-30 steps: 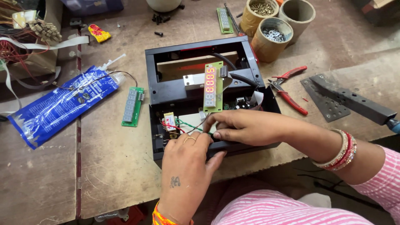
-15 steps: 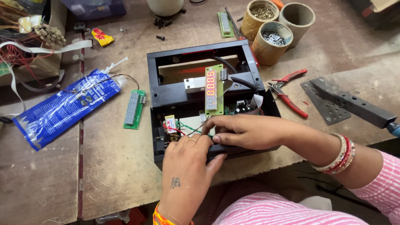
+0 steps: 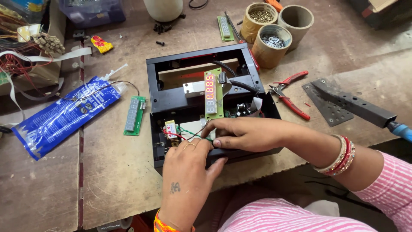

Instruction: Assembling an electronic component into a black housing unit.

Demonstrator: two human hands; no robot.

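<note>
Clearly the black housing (image 3: 206,101) at mid-bench is open and part-assembled: a green display board (image 3: 211,93) with red digits stands inside, a load-cell bar (image 3: 197,87) sits across it, and no cover is on. At its near edge the left hand (image 3: 189,180) and right hand (image 3: 244,134) pinch thin red and green wires (image 3: 185,132). Their fingers hide the wire ends and whatever lies beneath. A spare display board (image 3: 134,114) lies just left.
</note>
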